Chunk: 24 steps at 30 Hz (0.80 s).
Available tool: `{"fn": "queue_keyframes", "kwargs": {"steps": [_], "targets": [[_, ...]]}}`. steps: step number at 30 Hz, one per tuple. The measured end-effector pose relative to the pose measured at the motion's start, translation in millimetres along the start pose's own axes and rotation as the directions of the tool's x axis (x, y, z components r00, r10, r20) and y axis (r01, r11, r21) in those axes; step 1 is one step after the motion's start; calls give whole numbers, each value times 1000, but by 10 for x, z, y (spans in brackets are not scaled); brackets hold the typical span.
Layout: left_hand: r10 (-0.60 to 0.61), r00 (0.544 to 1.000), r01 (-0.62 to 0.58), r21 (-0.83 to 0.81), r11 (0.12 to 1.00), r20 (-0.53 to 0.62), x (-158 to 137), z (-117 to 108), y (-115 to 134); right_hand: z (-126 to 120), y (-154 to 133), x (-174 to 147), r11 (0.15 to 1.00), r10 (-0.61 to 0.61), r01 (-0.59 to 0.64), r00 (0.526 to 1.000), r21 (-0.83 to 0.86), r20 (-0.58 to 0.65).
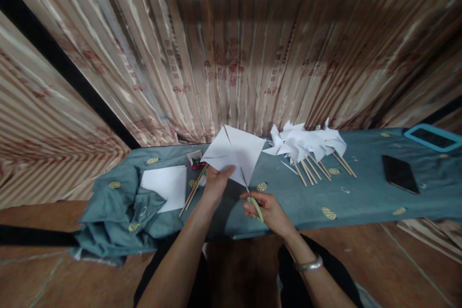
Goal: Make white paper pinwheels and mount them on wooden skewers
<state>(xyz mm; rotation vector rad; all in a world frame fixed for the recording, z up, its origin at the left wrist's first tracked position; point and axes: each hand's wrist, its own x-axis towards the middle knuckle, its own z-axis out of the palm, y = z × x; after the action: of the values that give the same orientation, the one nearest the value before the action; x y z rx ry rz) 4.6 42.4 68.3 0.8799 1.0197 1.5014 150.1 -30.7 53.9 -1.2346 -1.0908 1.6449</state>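
Observation:
My left hand [217, 181] grips a square sheet of white paper [249, 147] by its near edge, thumb on top. Slits run inward from the sheet's top and left corners. In my right hand [267, 209] is a pair of scissors with light green handles [257, 210]. Their blades lie at the slit in the paper's near corner. To the right, several white paper pinwheels [306, 142] on wooden sticks lie together. Left of my hands are a stack of white paper [169, 183] and a few loose wooden sticks [193, 192].
A small box of dark pins [195, 160] sits behind the loose sticks. The narrow surface is covered by a green cloth [296, 211], bunched up at the left. At the right lie a dark phone [400, 174] and a blue-framed tablet [433, 137]. A patterned curtain [231, 57] hangs behind.

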Motion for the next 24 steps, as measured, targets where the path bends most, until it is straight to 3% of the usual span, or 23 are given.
{"fn": "queue_keyframes", "kwargs": {"steps": [8,24], "targets": [[-17,999,17,-8,1000,-29,-20,12,35,6,63,9,1000,16,-16,1000,24,-17],[22,999,-23,40,999,44,-63,12,-42,-24,97,19,999,5,-3,999,41,-43]]}}
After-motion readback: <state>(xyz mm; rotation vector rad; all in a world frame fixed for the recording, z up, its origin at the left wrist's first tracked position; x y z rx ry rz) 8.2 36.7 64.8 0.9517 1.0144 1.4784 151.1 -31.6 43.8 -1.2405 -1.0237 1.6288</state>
